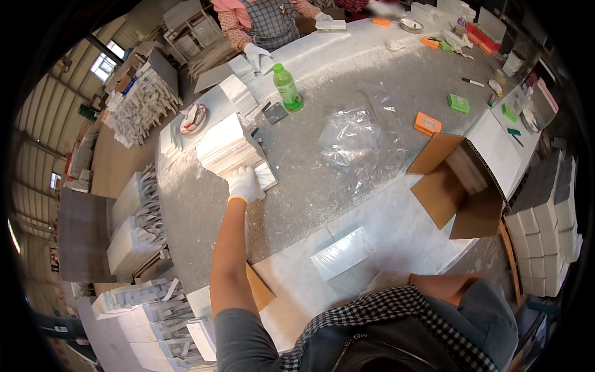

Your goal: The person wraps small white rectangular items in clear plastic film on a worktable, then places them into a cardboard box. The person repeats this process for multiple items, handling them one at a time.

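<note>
My left hand (245, 183), in a white glove, reaches far forward to a stack of white marble tiles (226, 144) on the grey table (310, 198). Its fingers curl over the near edge of the stack, on a lower tile (268, 176) that sticks out. My right hand (385, 281), also gloved, lies low against my body at the table's near edge; its fingers are mostly hidden. A single white tile in a clear wrap (342, 253) rests flat on a pale slab just ahead of it.
An open cardboard box (462, 186) with tiles inside stands at the right. Clear plastic bags (354, 133), a green bottle (286, 87) and small orange and green boxes lie farther out. A gloved co-worker (263, 25) stands across. White cartons (545, 229) are stacked right, tile stacks left.
</note>
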Available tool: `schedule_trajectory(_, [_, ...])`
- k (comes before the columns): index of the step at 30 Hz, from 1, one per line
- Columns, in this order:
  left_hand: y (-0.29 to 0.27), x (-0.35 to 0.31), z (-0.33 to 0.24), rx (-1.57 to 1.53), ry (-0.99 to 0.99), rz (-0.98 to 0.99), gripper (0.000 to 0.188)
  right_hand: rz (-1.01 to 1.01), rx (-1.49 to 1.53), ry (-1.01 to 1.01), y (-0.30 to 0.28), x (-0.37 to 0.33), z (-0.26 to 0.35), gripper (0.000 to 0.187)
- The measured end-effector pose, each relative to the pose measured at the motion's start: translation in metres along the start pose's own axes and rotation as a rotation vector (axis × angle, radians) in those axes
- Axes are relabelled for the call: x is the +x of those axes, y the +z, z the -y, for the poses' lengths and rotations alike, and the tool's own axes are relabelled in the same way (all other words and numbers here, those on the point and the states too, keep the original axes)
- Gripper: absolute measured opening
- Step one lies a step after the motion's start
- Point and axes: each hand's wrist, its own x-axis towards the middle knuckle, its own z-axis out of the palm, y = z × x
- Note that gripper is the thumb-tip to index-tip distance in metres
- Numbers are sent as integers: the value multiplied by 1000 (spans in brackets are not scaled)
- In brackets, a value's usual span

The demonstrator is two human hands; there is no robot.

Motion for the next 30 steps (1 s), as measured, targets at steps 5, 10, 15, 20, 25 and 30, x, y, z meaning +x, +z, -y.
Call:
schedule_trajectory(5, [-6, -7, -3, -75, -72, -2, 84, 85, 82, 77, -23, -13, 19, 37])
schedule_trajectory(10, [-17, -28, -5, -74, -73, -124, 78, 132, 47, 147, -34, -21, 17, 42])
schedule_trajectory(15, [-51, -70, -38, -158, 69, -137, 74, -76, 76, 267, -14, -35, 2, 47])
schedule_trajectory(20, [-79, -154, -95, -157, 189, -35, 70, 26, -18, 164, -53, -34, 50, 39])
schedule_trajectory(25, [-82, -201, -154, -131, 248, 7, 84, -216, 10, -10, -54, -47, 59, 34])
schedule_trajectory(30, [-43, -232, -189, -172, 286, -137, 86, -394, 60, -119, -63, -56, 68, 33])
